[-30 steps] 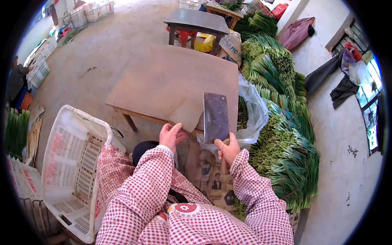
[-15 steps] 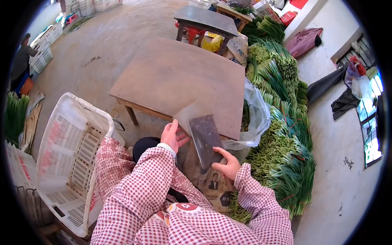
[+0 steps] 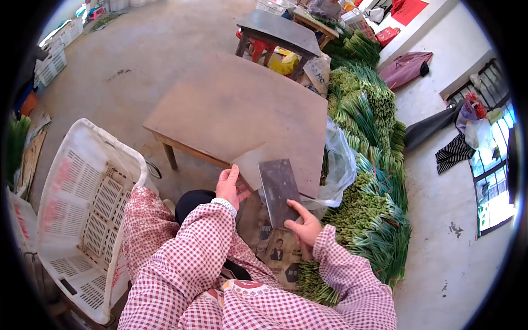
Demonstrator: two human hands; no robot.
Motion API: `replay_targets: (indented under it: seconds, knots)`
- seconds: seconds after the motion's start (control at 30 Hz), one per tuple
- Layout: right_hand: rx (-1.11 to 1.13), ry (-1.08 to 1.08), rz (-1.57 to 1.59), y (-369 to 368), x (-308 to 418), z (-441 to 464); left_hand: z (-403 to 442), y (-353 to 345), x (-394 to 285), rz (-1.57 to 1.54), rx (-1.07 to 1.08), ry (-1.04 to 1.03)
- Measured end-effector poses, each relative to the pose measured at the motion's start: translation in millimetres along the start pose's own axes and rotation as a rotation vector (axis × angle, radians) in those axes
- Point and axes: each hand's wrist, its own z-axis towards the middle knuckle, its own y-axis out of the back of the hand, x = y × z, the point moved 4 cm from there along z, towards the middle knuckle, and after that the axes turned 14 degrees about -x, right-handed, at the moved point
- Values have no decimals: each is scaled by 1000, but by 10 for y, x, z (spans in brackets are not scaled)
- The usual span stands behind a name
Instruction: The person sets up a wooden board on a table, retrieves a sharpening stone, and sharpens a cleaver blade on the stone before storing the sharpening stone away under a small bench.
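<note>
My right hand point(image 3: 306, 224) grips the lower right part of a dark, flat rectangular slab point(image 3: 279, 187), thumb and forefinger at its edge. The slab is tilted over the near edge of the brown table point(image 3: 231, 104). My left hand point(image 3: 230, 186) pinches the left side of a thin, pale sheet point(image 3: 248, 163) with thumb and forefinger, its other fingers spread underneath. Part of that sheet lies over the tabletop and part hangs past the edge; its right side runs close to the slab. What the slab is made of I cannot tell.
A white plastic crate point(image 3: 82, 214) stands tilted at my left. Bundled green stalks point(image 3: 368, 214) are heaped along my right, with a clear plastic bag point(image 3: 340, 165) beside the table corner. Farther off is a dark table point(image 3: 278, 33). Printed cardboard point(image 3: 278, 258) lies below my hands.
The slab and my right hand have shifted slightly down, still together. My left hand keeps its hold on the sheet. The whole view has turned a little.
</note>
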Motion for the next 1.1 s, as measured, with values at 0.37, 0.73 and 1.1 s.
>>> replay_targets:
  seconds: [0.37,0.73,1.1]
  knots:
    - [-89,74,-314,-55,424,633,55,-21,-25,2,-6,-8]
    - [-236,139,-496,194,857,1595,97,37,18,60,-5,-61]
    - [-553,598,-1095,745,871,2561,147,60,-27,68,10,5]
